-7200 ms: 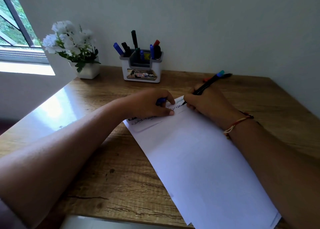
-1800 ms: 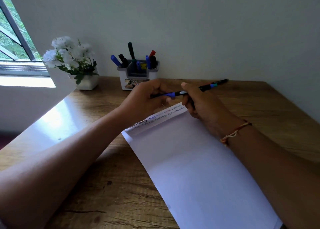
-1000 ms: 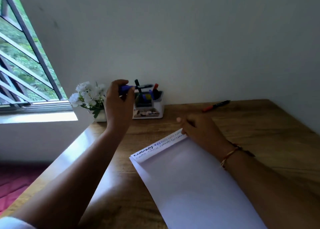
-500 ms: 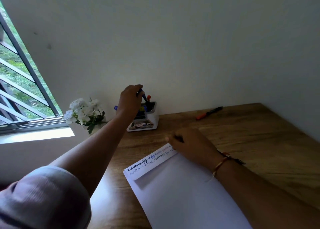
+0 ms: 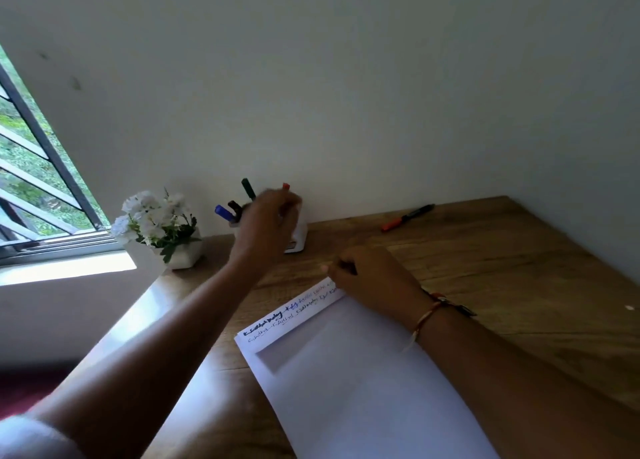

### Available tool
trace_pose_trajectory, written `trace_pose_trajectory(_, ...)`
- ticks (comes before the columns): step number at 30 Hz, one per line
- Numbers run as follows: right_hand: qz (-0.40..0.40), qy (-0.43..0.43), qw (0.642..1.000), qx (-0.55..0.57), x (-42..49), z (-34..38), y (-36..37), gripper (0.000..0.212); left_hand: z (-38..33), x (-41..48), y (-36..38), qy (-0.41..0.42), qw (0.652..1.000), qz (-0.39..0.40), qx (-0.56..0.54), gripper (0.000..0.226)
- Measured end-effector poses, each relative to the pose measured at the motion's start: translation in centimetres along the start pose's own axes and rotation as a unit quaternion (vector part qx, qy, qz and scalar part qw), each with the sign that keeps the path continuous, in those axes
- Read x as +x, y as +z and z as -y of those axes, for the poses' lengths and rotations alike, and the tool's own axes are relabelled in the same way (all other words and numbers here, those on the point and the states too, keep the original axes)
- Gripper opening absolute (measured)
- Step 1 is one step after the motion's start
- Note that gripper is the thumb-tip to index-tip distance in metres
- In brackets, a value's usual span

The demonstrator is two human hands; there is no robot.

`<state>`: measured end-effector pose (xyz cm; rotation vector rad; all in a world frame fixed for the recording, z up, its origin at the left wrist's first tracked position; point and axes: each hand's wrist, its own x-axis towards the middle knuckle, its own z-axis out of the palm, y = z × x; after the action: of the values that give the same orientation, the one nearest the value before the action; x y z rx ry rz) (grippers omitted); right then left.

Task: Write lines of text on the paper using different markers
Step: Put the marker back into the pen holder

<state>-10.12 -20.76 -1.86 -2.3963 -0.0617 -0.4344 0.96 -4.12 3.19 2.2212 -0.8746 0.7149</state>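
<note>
dim interior | daylight from window (image 5: 31, 167) left | left hand (image 5: 268, 221) motion-blurred
</note>
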Motion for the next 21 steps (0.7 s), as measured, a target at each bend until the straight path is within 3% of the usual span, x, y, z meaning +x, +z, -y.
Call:
trace_pose_trajectory(4,-0.065,0.033,0.997,-0.002,0.5,-0.7,0.1,0.034,0.1,-5.7,1.1,-0.013,0.984,0.178,-0.026,0.01)
trace_pose_trajectory(8,-0.146,0.099,0.982,-0.063,1.4,-2.9,-0.8,0.022,2.0,-6.8,1.1,-0.017,0.955,0.294,-0.046,0.026)
trace_pose_trajectory(10,-0.147,0.132,0.975,-0.104,1.6,-4.4,-1.5,0.022,2.7,-6.6,1.3,0.005,0.945,0.324,-0.047,0.032)
trace_pose_trajectory(14,-0.06,0.199,0.953,-0.222,1.7,-6.7,-1.2,0.026,3.6,-6.1,1.7,0.02,0.934,0.352,-0.058,0.042)
trace_pose_trajectory(21,-0.016,0.215,0.923,-0.318,2.8,-7.7,-0.4,0.054,4.3,-5.8,1.9,0.016,0.924,0.374,-0.079,0.041)
